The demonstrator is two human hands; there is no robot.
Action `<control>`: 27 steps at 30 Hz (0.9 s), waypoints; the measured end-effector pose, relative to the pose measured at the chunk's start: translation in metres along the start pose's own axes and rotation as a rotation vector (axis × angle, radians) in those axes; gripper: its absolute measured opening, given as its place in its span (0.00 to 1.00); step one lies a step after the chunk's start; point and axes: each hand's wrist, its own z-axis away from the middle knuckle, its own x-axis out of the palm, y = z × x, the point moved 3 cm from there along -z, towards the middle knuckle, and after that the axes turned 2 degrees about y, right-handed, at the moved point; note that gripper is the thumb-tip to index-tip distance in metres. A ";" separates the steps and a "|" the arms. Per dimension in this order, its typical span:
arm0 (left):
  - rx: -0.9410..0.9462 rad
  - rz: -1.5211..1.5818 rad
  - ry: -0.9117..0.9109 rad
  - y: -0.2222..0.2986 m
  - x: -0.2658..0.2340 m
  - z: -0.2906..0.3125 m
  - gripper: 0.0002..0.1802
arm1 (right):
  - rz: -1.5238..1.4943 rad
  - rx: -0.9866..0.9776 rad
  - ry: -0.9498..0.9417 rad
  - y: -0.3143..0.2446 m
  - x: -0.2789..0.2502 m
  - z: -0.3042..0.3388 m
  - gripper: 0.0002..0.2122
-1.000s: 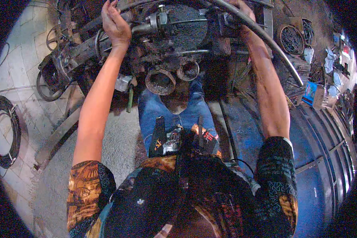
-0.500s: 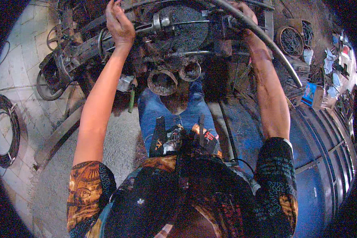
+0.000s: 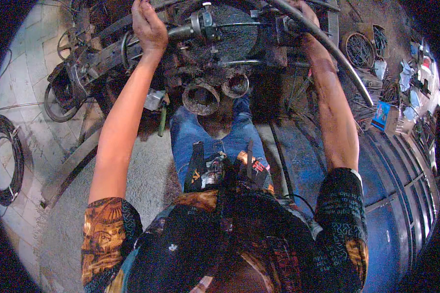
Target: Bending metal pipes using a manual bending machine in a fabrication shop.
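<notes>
A dark, greasy machine that looks like a lathe spans the top of the view. My left hand [image 3: 150, 30] is raised beside its left part, fingers curled together, their tips at the upper edge; what they close on is hidden. Between my hands, a metal clamp-like collar [image 3: 203, 25] sits on a horizontal shaft [image 3: 180, 32]. At the right end, my right hand [image 3: 308, 13] reaches behind a long curved metal bar [image 3: 322, 38]. Its fingers bend over a part near a dark block [image 3: 287, 30], but the bar covers most of the grip.
Two round, open-ended metal cups [image 3: 200, 99] jut toward my legs. A handwheel [image 3: 58, 103] and a coil of black hose [image 3: 7, 161] are at left. At right stand a basket of metal pieces [image 3: 358, 50], a blue box [image 3: 382, 113] and a ribbed blue panel [image 3: 391, 195].
The collar on the shaft has turned and now shows a broader side. Both hands have stayed almost in place.
</notes>
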 end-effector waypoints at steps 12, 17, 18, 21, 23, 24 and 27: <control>-0.040 -0.011 -0.005 0.002 -0.001 -0.001 0.27 | 0.075 -0.014 -0.014 -0.004 0.006 -0.001 0.14; -0.062 -0.015 -0.007 -0.001 -0.004 -0.003 0.28 | 0.112 -0.033 -0.026 -0.008 0.009 0.003 0.17; -0.066 -0.016 -0.009 -0.001 -0.004 -0.003 0.28 | 0.112 -0.033 -0.026 -0.006 0.007 0.002 0.17; -0.080 -0.020 -0.010 -0.003 -0.007 -0.001 0.28 | 0.097 0.078 -0.011 -0.002 0.006 0.000 0.20; -0.090 -0.023 -0.011 -0.005 -0.006 -0.005 0.29 | 0.102 -0.047 -0.042 -0.005 0.009 0.002 0.21; -0.094 -0.025 -0.011 -0.005 -0.006 -0.005 0.29 | 0.102 -0.046 -0.044 -0.005 0.010 0.004 0.21; -0.106 -0.029 -0.009 -0.006 -0.006 -0.008 0.29 | 0.101 -0.017 -0.024 -0.009 0.016 0.005 0.22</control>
